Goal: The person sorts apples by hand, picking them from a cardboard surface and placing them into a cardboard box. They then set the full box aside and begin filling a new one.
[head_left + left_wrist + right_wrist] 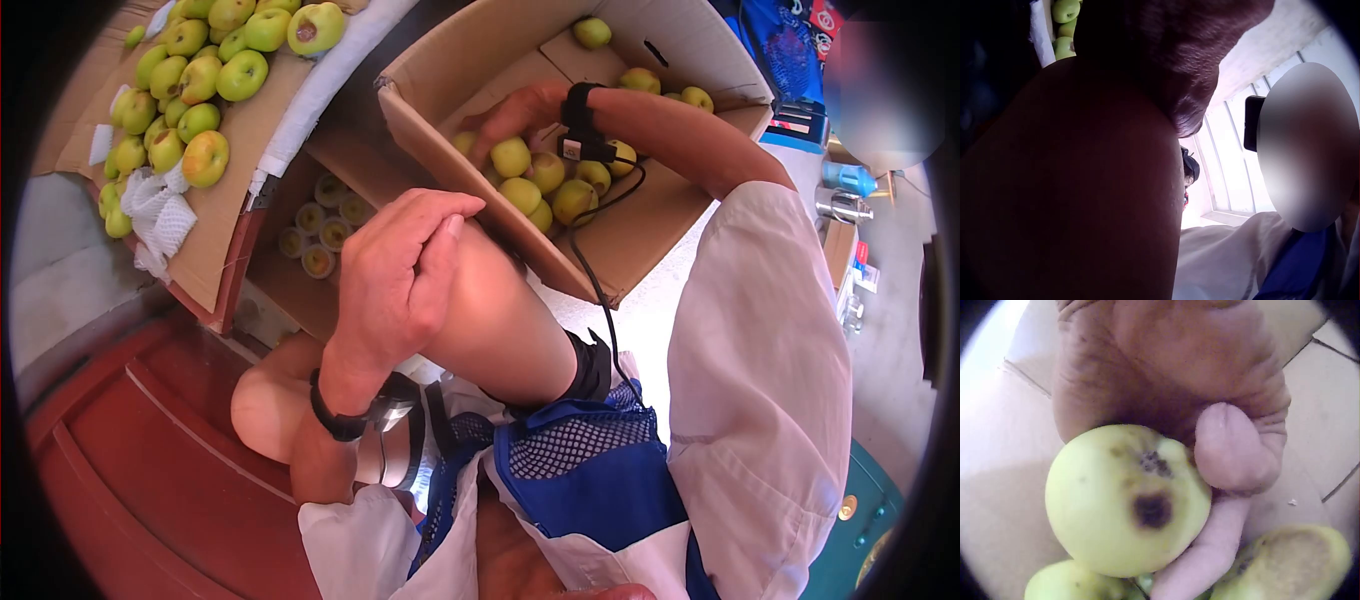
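Observation:
My left hand (395,280) rests on the raised knee (490,310), fingers together and loosely bent, holding nothing. The left wrist view has that hand (1172,50) dark and close up beside the leg (1072,187). Inside the open cardboard box (440,135), my right hand (515,118) reaches down at the near left among green-yellow apples (546,172). In the right wrist view, the right hand (1172,362) has its fingers curled round an apple (1104,500) with a dark brown spot. Another apple (1291,565) below shows a large brown patch.
Many apples (199,80) lie on cardboard (235,190) at the upper left, beside white foam netting (160,215). Below it, a lower box holds several wrapped fruits (318,261). A black cable (607,330) hangs from the right wrist across the box's edge.

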Demonstrator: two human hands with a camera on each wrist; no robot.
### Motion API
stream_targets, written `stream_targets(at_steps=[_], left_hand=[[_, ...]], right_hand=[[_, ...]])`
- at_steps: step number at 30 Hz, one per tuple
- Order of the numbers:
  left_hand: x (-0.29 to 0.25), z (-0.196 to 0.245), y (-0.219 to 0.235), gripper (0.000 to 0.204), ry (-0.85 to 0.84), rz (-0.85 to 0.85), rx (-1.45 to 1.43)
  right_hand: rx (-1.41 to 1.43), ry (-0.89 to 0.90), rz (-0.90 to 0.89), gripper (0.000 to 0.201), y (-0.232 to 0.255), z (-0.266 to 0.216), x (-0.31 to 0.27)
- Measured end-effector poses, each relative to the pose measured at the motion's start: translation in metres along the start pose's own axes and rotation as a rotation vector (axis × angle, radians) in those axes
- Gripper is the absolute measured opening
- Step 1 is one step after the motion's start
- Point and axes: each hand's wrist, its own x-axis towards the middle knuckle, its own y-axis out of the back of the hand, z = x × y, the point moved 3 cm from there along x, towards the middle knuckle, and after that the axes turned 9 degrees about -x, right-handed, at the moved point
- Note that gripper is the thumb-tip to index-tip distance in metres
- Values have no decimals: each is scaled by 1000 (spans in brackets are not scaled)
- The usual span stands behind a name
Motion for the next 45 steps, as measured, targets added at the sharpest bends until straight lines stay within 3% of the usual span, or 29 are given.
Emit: stream_targets(at_steps=[7,10,14,17,23,29,30,32,34,35,37,42,45], left_hand=[[-1,0,1,18,25,4,3],[0,-1,1,17,12,16,-9],[0,-1,2,18,2,24,-18],[0,2,2,18,31,11,-13],[1,2,2,18,9,10,-9],[-3,-2,3,17,15,25,-40],[-4,-2,4,19,30,15,-21],[-5,-2,5,20,18,19,-4],[-6,-4,5,19,-8,31,-7],[-7,-3,6,19,-19,35,-9],[-7,-1,8,17,-4,39,-2],[-10,-3,6,16,-25,62,1],[-11,-2,5,16,-31,59,-9]], right_hand=[[-104,45,-16,78,5,5,5],[36,17,-68,75,-3,-3,2],[202,53,-25,76,-8,5,12],[103,3,-3,75,-6,-7,-5],[25,92,150,77,-3,-2,4],[127,265,228,80,15,12,11],[54,189,252,80,22,11,0],[-325,550,267,82,41,53,-6],[-244,406,247,82,50,32,-33],[25,81,230,81,40,-1,-74],[160,276,179,75,45,-12,-106],[450,393,236,71,52,-50,-192],[516,628,426,82,67,-77,-189]])
